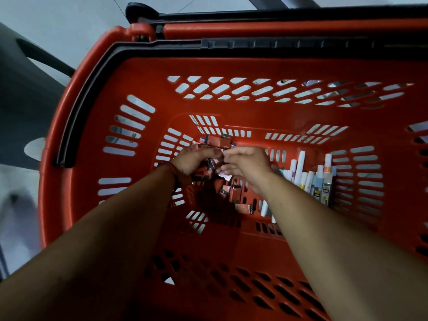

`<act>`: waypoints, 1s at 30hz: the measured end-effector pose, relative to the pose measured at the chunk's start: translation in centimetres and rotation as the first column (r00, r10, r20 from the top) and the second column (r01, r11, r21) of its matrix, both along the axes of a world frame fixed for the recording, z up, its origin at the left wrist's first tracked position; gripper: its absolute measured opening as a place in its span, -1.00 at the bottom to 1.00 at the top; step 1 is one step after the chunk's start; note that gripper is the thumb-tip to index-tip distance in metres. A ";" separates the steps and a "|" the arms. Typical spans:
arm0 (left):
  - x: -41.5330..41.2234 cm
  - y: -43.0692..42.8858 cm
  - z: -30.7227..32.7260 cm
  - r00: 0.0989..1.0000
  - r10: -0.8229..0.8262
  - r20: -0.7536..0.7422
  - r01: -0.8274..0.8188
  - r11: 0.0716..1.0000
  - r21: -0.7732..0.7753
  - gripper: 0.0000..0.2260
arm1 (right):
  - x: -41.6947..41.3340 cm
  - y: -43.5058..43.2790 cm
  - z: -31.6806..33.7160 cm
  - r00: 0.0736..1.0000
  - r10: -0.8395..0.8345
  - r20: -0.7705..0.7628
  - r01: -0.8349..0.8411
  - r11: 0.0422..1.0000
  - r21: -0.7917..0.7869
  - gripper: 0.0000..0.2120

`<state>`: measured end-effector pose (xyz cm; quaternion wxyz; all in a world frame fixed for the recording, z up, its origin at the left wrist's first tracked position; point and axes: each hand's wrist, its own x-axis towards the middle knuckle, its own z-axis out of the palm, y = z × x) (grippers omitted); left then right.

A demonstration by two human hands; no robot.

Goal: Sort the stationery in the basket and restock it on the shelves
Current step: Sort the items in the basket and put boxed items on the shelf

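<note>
Red slotted basket (76, 126) on a pale floor (69, 22), black handle (76, 96) folded down along its left rim. Contents, all on the bottom: a loose heap of small boxes (234, 191) in red and dark print, left of centre, some tipped on edge; to the right a row of pens (308, 177) lying side by side, mostly white barrels, one with an orange band.

Both my arms reach down inside. My left hand (194, 161) is curled round a clutch of the small boxes, more of them just beyond its fingertips. My right hand (245, 165) has its fingers bent, tips meeting the left's at the same boxes; pinching or only touching, I cannot tell.
</note>
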<state>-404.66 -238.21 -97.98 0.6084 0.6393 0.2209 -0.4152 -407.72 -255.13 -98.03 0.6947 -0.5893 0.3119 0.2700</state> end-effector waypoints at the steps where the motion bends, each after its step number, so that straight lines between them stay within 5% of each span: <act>1: 0.0 0.1 -0.1 1.000 -0.006 0.024 0.005 0.999 0.045 -0.69 | 0.0 0.0 -0.2 0.997 0.033 0.070 -0.021 0.985 -0.172 -0.87; 4: 0.1 0.4 -0.6 0.994 -0.093 0.065 0.086 0.992 0.096 -0.69 | 0.1 -0.8 -0.7 0.929 0.270 0.252 -0.030 0.736 -0.677 -0.87; 7: 0.1 0.3 -0.4 0.988 -0.137 0.066 0.129 0.985 0.112 -0.72 | -0.8 -1.4 -1.6 0.732 0.680 0.035 -0.335 0.404 -0.851 -0.64; 9: 0.1 0.2 -0.4 0.989 -0.136 0.063 0.128 0.984 0.121 -0.72 | -1.5 -1.6 -2.5 0.656 0.750 -0.078 -0.373 0.234 -0.898 -0.56; 11: 0.1 0.3 -0.6 0.992 -0.114 0.063 0.107 0.989 0.107 -0.70 | -1.6 -1.5 -2.8 0.711 0.703 -0.031 -0.333 0.297 -0.895 -0.60; 13: 0.0 0.4 -0.8 0.993 -0.098 0.062 0.091 0.990 0.103 -0.69 | -1.2 -1.3 -2.6 0.842 0.531 0.098 -0.280 0.585 -0.762 -0.76; 15: -0.1 0.3 -0.8 0.997 -0.058 0.051 0.052 0.993 0.102 -0.70 | -0.7 -1.0 -2.0 0.954 0.280 0.109 -0.217 0.893 -0.395 -0.81; 16: -0.1 0.2 -0.7 0.999 -0.029 0.042 0.025 0.995 0.095 -0.69 | -0.5 -0.8 -1.6 0.978 0.197 0.062 -0.180 0.961 -0.210 -0.76; 20: 0.0 0.2 -0.5 1.000 0.012 0.017 -0.014 0.997 0.080 -0.67 | -0.5 -0.2 -0.8 0.999 0.038 -0.021 -0.037 0.996 0.077 -0.71; 25: 0.0 0.2 -0.6 1.000 0.002 0.003 -0.002 1.000 0.029 -0.70 | -0.6 -0.2 -1.0 0.998 -0.029 0.053 0.029 1.000 -0.012 -0.92; 30: 0.0 0.6 -0.5 0.998 -0.056 -0.021 0.056 0.998 0.011 -0.59 | -0.2 0.1 -0.7 0.994 0.030 0.101 -0.030 1.000 0.003 -0.89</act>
